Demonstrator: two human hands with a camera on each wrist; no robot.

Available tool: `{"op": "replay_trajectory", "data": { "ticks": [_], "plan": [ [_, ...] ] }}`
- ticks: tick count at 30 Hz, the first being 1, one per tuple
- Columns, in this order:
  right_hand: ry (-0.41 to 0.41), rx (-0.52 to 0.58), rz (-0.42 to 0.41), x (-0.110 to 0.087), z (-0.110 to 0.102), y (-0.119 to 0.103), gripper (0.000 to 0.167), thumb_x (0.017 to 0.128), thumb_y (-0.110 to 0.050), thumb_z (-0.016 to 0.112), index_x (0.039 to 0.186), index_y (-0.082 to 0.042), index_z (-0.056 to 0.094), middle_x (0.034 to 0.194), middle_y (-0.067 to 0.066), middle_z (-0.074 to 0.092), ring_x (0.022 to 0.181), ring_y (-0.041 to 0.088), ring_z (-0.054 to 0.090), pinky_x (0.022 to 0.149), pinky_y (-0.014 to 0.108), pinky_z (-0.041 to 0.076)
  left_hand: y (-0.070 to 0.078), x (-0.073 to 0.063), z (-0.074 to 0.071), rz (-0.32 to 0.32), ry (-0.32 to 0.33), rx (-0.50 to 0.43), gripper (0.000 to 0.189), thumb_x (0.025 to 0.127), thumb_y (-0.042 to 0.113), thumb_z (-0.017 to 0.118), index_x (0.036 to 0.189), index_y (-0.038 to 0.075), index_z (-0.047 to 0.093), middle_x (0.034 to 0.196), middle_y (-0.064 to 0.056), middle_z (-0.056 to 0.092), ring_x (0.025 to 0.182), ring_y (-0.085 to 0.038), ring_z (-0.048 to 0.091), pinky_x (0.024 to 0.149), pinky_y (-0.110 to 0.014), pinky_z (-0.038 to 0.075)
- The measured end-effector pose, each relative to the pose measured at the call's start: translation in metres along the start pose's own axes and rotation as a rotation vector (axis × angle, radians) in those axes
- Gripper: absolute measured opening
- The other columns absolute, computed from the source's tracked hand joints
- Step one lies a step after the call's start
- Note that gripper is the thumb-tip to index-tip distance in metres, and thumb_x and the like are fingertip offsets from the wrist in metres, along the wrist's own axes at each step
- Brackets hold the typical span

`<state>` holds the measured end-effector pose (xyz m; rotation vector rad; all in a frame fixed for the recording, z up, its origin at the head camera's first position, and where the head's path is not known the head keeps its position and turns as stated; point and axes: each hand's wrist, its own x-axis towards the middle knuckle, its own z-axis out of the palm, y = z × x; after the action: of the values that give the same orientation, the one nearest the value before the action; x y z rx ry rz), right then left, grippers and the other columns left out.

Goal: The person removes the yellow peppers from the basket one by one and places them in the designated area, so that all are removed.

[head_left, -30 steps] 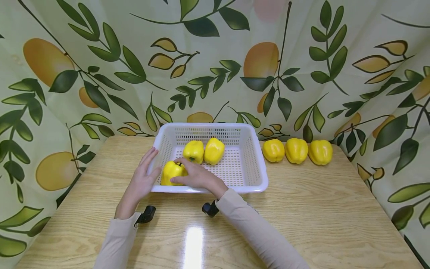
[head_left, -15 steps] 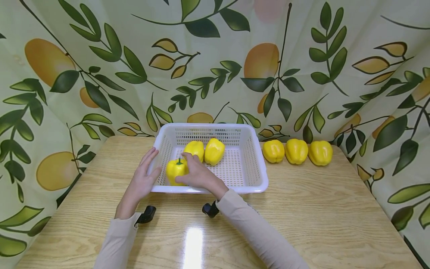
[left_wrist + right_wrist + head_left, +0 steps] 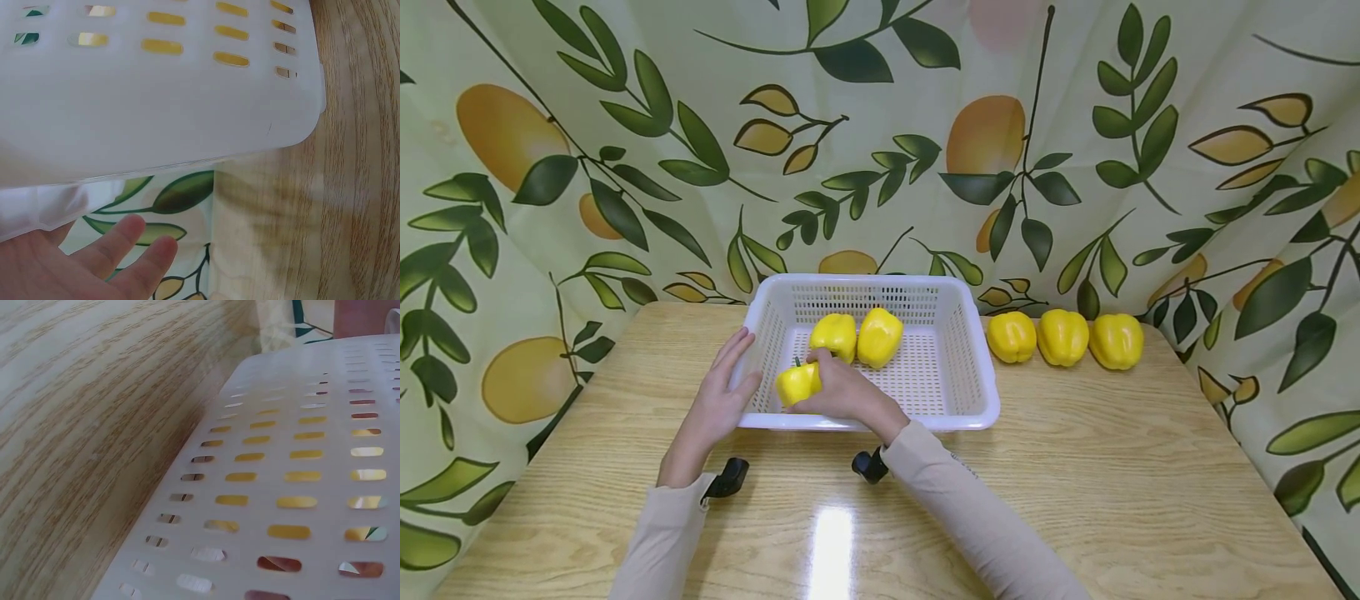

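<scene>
In the head view a white slotted plastic basket point(image 3: 865, 422) stands on the table. My left hand point(image 3: 717, 407) rests along its left rim, thumb over the edge. In the left wrist view the straight fingers point(image 3: 147, 269) show beneath the basket's rim. Inside the front left corner, my right hand point(image 3: 847, 392) grips a yellow bell pepper point(image 3: 797, 385), green stem upward and left, partly hidden by the hand. Behind it lie two more yellow peppers, one point(image 3: 833, 335) on the left and one point(image 3: 879, 337) on the right. The right wrist view shows the basket's slotted wall point(image 3: 300, 487), yellow behind it.
Right of the basket, three yellow bell peppers stand in a row: one point(image 3: 1011, 337) nearest the basket, one point(image 3: 1062, 337) in the middle, one point(image 3: 1116, 341) outermost. A leaf-and-fruit patterned curtain point(image 3: 880, 108) hangs behind the wooden table point(image 3: 1075, 483).
The pepper in the front left corner first shifted a little rightward and showed its stem upright. Now it is tipped over within my right hand's grip. My left hand has stayed put.
</scene>
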<state>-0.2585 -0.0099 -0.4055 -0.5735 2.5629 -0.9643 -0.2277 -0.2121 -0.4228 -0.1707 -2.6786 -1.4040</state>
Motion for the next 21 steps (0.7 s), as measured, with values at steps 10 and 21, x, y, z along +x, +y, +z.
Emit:
{"op": "replay_trajectory", "data": {
  "ticks": [10,21],
  "plan": [
    [0.041,-0.013,0.012,0.0008,0.0006,-0.0012,0.091,0.078,-0.035,0.082,0.150,-0.007,0.035,0.139,0.011,0.053,0.113,0.020,0.055,0.103,0.039,0.048,0.0008,-0.0002,-0.0009,-0.005,0.003,0.009,0.061,0.098,0.011,0.049,0.155,0.003,0.029,0.167,-0.012,0.015,0.153,-0.041,0.015,0.117,-0.069,0.017],
    [0.144,-0.051,-0.008,-0.0019,0.0018,-0.0047,0.096,0.072,-0.036,0.083,0.150,-0.011,0.034,0.134,0.012,0.048,0.097,0.021,0.057,0.086,0.036,0.053,0.0000,-0.0005,-0.0007,-0.010,0.000,0.011,0.061,0.098,0.010,0.049,0.155,0.003,0.029,0.167,-0.012,0.014,0.153,-0.041,0.013,0.118,-0.069,0.016]
  ]
}}
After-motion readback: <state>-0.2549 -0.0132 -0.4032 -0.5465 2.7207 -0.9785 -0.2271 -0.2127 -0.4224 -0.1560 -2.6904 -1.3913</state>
